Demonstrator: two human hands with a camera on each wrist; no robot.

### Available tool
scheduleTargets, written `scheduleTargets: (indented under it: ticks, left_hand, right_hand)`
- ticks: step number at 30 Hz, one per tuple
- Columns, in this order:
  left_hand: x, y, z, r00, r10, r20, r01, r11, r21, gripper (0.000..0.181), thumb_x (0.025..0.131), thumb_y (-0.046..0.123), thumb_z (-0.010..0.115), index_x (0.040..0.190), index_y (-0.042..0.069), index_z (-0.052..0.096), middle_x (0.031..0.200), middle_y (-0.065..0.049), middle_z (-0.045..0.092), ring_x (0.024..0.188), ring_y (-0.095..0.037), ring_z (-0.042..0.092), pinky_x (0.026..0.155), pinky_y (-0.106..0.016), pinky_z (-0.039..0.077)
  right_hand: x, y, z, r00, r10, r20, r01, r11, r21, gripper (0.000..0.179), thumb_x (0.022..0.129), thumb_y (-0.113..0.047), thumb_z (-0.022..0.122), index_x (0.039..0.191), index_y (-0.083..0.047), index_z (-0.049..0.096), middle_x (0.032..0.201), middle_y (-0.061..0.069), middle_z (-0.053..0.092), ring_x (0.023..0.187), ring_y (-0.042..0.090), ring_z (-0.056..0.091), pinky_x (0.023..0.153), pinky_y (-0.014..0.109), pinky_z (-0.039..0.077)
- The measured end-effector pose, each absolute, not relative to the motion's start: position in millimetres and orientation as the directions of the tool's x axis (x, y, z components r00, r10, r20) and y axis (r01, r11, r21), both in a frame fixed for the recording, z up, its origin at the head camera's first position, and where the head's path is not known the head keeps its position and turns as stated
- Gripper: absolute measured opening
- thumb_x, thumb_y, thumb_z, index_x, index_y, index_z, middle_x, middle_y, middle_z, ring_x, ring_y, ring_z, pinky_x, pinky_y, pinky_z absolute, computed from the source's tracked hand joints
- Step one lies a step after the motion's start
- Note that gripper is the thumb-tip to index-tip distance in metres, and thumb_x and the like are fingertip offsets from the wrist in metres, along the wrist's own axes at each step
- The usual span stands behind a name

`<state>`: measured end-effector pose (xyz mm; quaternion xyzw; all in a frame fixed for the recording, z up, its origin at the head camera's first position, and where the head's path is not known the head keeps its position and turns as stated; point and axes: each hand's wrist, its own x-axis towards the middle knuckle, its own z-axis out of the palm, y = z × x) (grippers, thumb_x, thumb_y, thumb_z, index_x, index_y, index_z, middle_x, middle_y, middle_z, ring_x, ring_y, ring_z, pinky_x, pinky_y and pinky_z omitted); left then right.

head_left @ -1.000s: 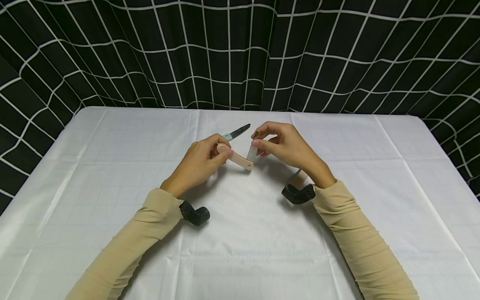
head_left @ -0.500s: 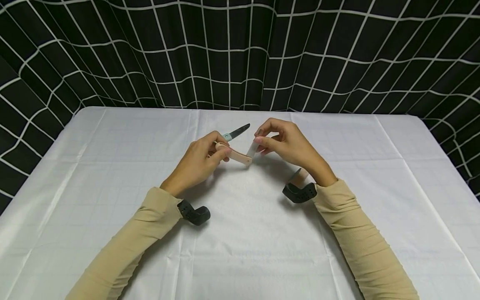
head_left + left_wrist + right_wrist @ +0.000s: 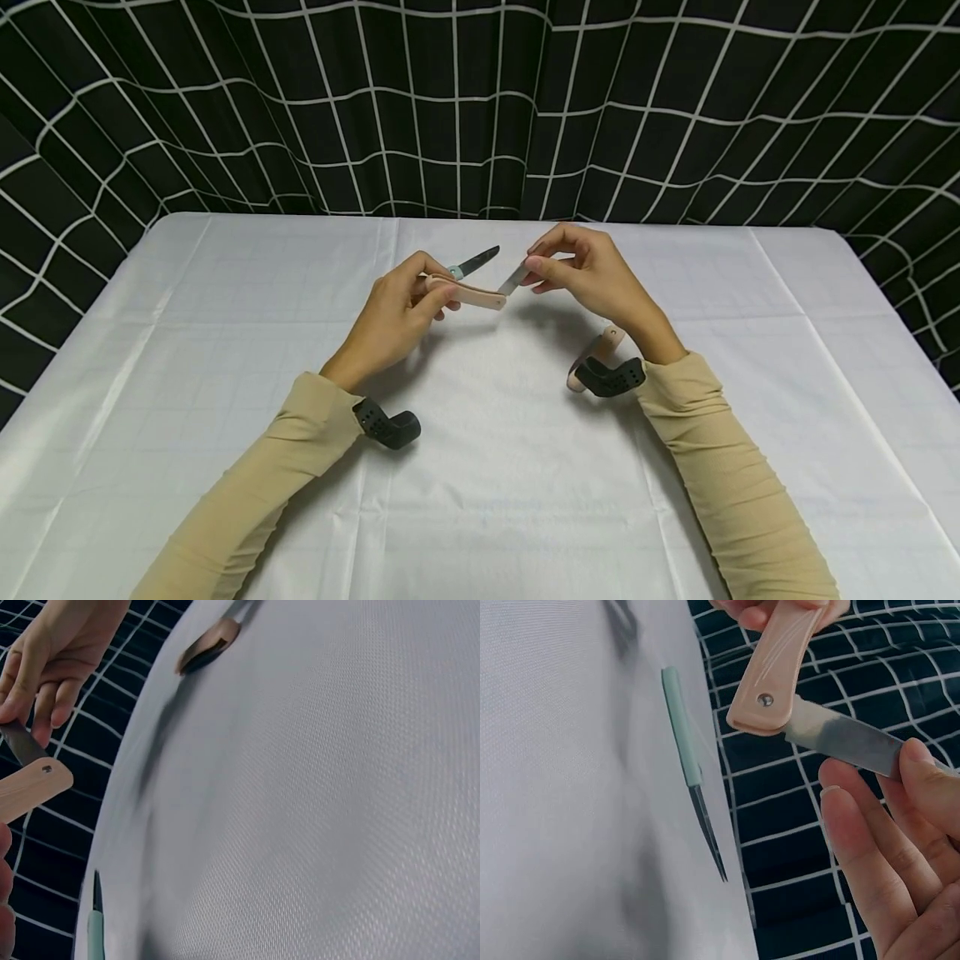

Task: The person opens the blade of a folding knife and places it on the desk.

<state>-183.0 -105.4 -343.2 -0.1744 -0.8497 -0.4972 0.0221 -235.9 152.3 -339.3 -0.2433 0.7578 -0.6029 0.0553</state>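
peach-pink folding knife (image 3: 771, 671) held above white tablecloth (image 3: 495, 467), between two hands. left hand (image 3: 396, 304) grips handle; right hand (image 3: 588, 268) pinches blade (image 3: 836, 733) near tip. handle smooth, slightly curved, with thin pale lines and round metal pivot (image 3: 765, 700). blade plain silver, half unfolded, at angle to handle. mint-green folding knife (image 3: 679, 727) lies on cloth, near left hand.

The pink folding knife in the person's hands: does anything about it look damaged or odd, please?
Nothing stands out on the pink folding knife: its blade is angled to the handle, apparently part-open; the left hand grips the handle, the right hand the blade.
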Motion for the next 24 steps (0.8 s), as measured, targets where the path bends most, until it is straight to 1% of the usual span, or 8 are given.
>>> scheduleTargets:
  ticks: [3, 6, 9, 12, 19, 24]
  left_hand:
    - [-183, -105, -343, -0.94, 0.263, 0.218, 0.314, 0.413, 0.855, 0.014, 0.1, 0.014, 0.059, 0.109, 0.004, 0.058, 0.091, -0.015, 0.076, 0.077, -0.027, 0.066, 0.069, -0.026, 0.046]
    - [-183, -105, -343, -0.942, 0.249, 0.226, 0.31, 0.385, 0.869, 0.014, 0.101, 0.012, 0.058, 0.11, 0.003, 0.057, 0.092, -0.016, 0.075, 0.077, -0.027, 0.066, 0.068, -0.025, 0.045]
    - [-183, -104, -343, -0.942, 0.232, 0.241, 0.314, 0.364, 0.877, 0.014, 0.101, 0.011, 0.057, 0.111, 0.003, 0.056, 0.092, -0.015, 0.076, 0.076, -0.023, 0.064, 0.066, -0.023, 0.044]
    - [-183, -104, -342, -0.939, 0.218, 0.267, 0.329, 0.331, 0.884, 0.013, 0.1, 0.01, 0.057, 0.111, 0.002, 0.055, 0.092, -0.016, 0.075, 0.075, -0.021, 0.063, 0.064, -0.021, 0.043]
    - [-183, -103, -342, -0.935, 0.186, 0.302, 0.341, 0.234, 0.911, 0.013, 0.1, 0.006, 0.057, 0.109, -0.002, 0.053, 0.092, -0.022, 0.073, 0.072, -0.015, 0.061, 0.059, -0.019, 0.041]
    - [-183, -104, -341, -0.939, 0.164, 0.302, 0.328, 0.159, 0.931, 0.013, 0.1, 0.004, 0.054, 0.111, -0.003, 0.052, 0.094, -0.026, 0.072, 0.07, -0.012, 0.062, 0.063, -0.022, 0.048]
  right_hand:
    - [-237, 155, -339, -0.882, -0.422, 0.209, -0.292, 0.144, -0.945, 0.01, 0.095, -0.002, 0.062, 0.101, 0.006, 0.061, 0.095, -0.001, 0.069, 0.082, 0.011, 0.075, 0.074, 0.032, 0.06]
    - [-238, 158, -338, -0.89, -0.409, 0.2, -0.278, 0.139, -0.951, 0.008, 0.095, -0.003, 0.063, 0.101, 0.002, 0.062, 0.094, -0.003, 0.071, 0.082, 0.012, 0.075, 0.074, 0.031, 0.06]
    - [-240, 162, -338, -0.893, -0.404, 0.196, -0.272, 0.14, -0.952, 0.006, 0.096, -0.003, 0.063, 0.1, 0.0, 0.061, 0.092, -0.005, 0.073, 0.082, 0.012, 0.075, 0.074, 0.03, 0.06]
    - [-241, 165, -338, -0.894, -0.405, 0.192, -0.268, 0.139, -0.953, 0.005, 0.096, -0.004, 0.062, 0.1, -0.002, 0.062, 0.091, -0.007, 0.074, 0.081, 0.011, 0.075, 0.074, 0.029, 0.06]
    - [-242, 170, -338, -0.895, -0.409, 0.178, -0.247, 0.12, -0.962, 0.003, 0.097, -0.007, 0.062, 0.1, -0.009, 0.063, 0.087, -0.009, 0.076, 0.081, 0.01, 0.075, 0.074, 0.026, 0.059]
    - [-241, 171, -337, -0.886, -0.427, 0.179, -0.213, 0.033, -0.977, 0.004, 0.097, -0.005, 0.061, 0.099, -0.008, 0.06, 0.088, -0.005, 0.076, 0.079, 0.011, 0.075, 0.076, 0.027, 0.059]
